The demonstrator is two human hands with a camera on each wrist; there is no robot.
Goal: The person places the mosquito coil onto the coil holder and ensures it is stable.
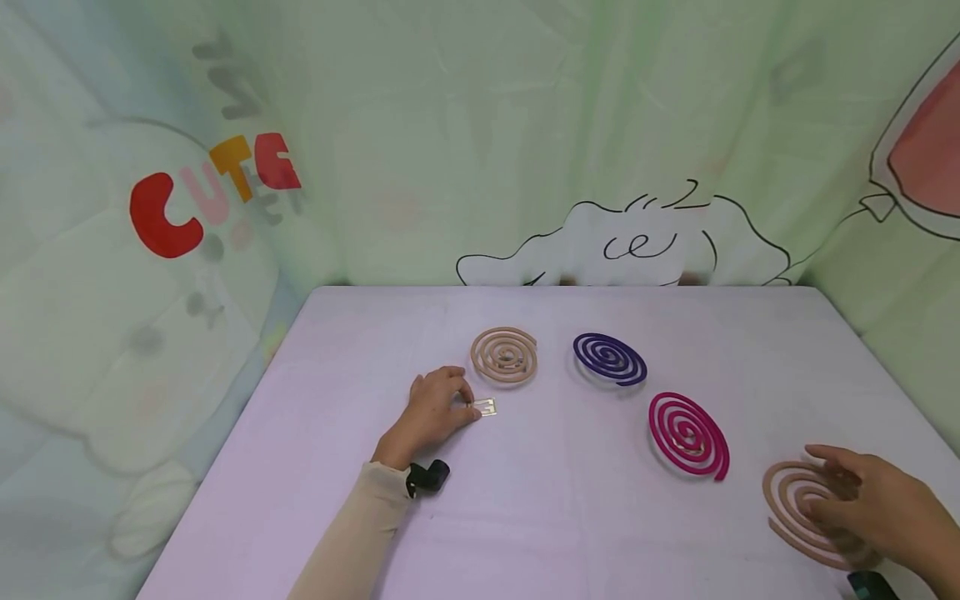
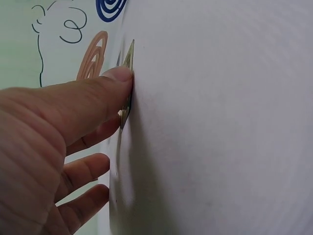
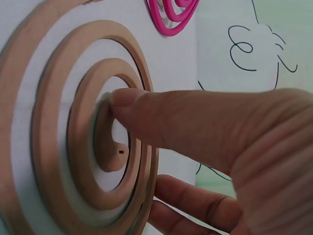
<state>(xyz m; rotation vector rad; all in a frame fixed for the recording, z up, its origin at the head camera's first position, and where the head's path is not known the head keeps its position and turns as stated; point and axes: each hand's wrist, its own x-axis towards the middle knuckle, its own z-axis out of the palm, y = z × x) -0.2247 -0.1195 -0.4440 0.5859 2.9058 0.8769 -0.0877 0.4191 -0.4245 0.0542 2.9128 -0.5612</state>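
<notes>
Near the left-middle of the table, my left hand (image 1: 435, 408) pinches a small flat gold-coloured metal plate (image 1: 487, 407) between thumb and index finger. The plate (image 2: 128, 93) is edge-on in the left wrist view, close to the tabletop; my other fingers are spread. At the front right, my right hand (image 1: 881, 504) is over a brown mosquito coil (image 1: 795, 537). In the right wrist view the thumb lies at the inner turns of this coil (image 3: 41, 112), and two fingertips are by its outer edge. The index finger is largely hidden there.
Another brown coil (image 1: 480, 354) lies beyond my left hand, with metal pieces at its centre. A dark blue coil (image 1: 609, 357) and a magenta coil (image 1: 660, 429) lie between the hands, both raised off the white table (image 1: 525, 517). Printed curtains (image 1: 465, 150) enclose the table.
</notes>
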